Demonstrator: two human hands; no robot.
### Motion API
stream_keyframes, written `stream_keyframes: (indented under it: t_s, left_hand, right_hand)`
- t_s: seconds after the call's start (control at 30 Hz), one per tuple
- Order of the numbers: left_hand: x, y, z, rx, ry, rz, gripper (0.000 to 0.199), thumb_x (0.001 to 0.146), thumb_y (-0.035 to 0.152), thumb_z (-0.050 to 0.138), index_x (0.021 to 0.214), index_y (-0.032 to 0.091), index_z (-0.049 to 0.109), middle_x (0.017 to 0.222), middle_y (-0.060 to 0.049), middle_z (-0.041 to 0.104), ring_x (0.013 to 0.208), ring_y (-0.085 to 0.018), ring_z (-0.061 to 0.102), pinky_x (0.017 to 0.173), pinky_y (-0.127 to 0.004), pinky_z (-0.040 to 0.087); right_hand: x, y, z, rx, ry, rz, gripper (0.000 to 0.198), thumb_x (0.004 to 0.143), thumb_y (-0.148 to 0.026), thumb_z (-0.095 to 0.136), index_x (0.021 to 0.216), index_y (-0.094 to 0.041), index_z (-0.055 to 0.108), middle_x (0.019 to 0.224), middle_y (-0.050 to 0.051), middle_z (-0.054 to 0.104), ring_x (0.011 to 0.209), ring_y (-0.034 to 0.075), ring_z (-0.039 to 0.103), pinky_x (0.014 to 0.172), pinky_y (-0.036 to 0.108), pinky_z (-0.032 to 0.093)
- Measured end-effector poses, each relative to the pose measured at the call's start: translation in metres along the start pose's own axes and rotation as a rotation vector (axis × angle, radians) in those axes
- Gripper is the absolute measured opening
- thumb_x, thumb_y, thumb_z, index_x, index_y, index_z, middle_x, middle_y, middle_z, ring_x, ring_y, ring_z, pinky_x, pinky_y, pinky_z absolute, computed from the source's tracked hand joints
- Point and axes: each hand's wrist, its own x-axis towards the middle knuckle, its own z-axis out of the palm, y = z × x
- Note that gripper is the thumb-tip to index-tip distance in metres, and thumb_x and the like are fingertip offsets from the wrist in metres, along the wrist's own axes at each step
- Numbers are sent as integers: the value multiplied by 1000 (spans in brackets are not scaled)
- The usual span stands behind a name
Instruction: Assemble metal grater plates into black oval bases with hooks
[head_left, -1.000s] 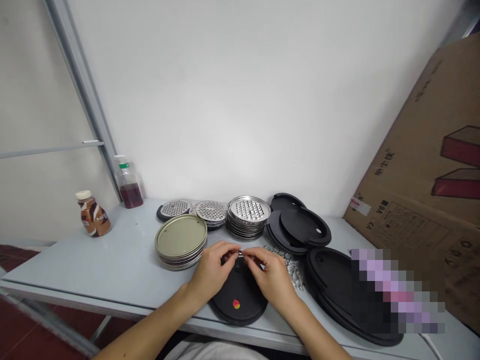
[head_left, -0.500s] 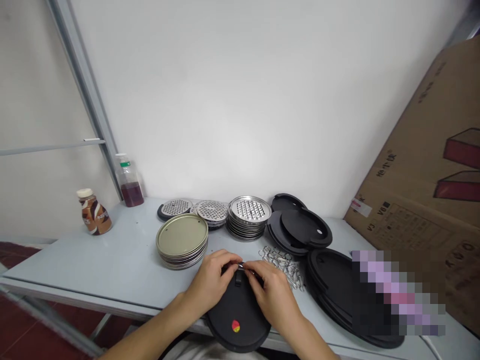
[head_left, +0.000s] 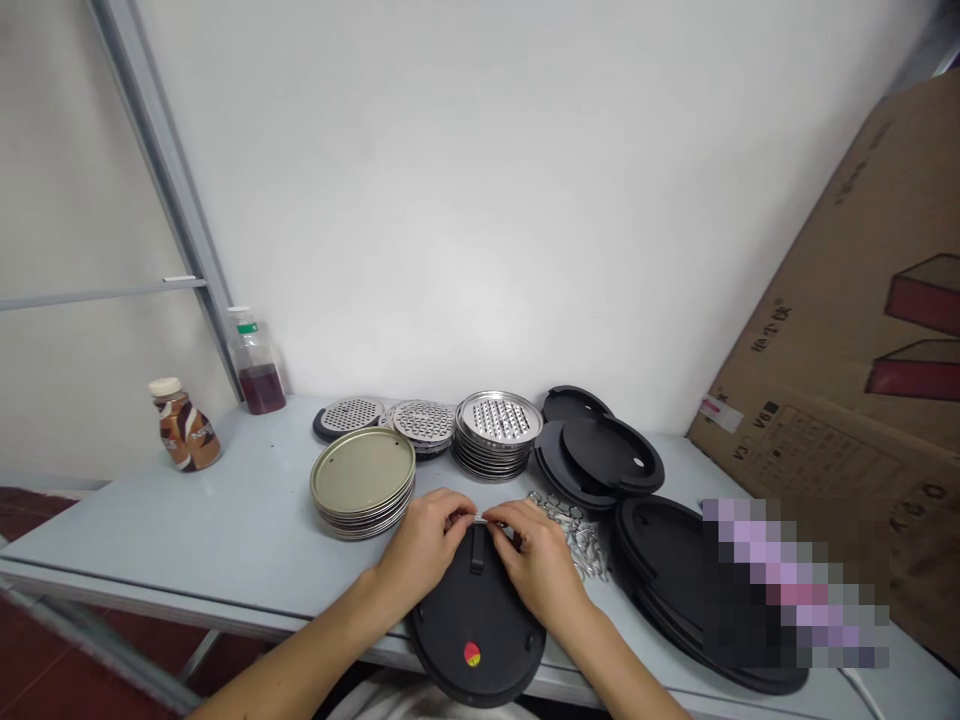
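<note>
A black round plate (head_left: pixel 480 630) with a red-and-yellow sticker lies in front of me, its near edge past the table's front edge. At its far end, a small shiny metal wire clip (head_left: pixel 479 519) is pinched between my two hands. My left hand (head_left: pixel 429 540) grips one end with thumb and fingertips, and my right hand (head_left: pixel 536 550) grips the other. Just below the clip, a dark tab (head_left: pixel 477 550) shows on the plate. Fingers hide most of the clip. Beside my right hand is a loose pile of bent wire clips (head_left: pixel 586 545).
Left of my hands stands a stack of gold-toned discs (head_left: pixel 363 470). Behind are stacked metal grater discs (head_left: pixel 499 425) and perforated discs (head_left: pixel 424 420). Black plates (head_left: pixel 667 560) pile up at right, by a cardboard box (head_left: pixel 840 380). Two bottles, one brown (head_left: pixel 187 430), stand at left.
Both hands have shifted slightly away from me with the wire clip, uncovering more of the dark tab and the plate's sides. The plate has barely moved.
</note>
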Motion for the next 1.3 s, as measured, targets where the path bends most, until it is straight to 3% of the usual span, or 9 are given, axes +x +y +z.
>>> stream_keyframes:
  t_s: [0.97, 1.3]
  left_hand:
    - [-5, 0, 3, 74, 29, -47, 17, 85, 10, 61, 86, 20, 74, 82, -2, 75, 74, -20, 69, 69, -28, 51]
    - [-10, 2, -3, 60, -25, -29, 23, 81, 9, 67, 98, 21, 76, 94, -3, 77, 86, -21, 70, 80, -32, 53]
  right_hand:
    - [-5, 4, -2, 24, -25, -39, 36, 87, -2, 53, 98, -25, 78, 89, 5, 76, 84, 23, 67, 89, 41, 49]
    - [-5, 4, 1, 10, -10, -47, 33, 86, 0, 55, 96, -21, 77, 87, 6, 72, 85, 23, 64, 85, 38, 49]
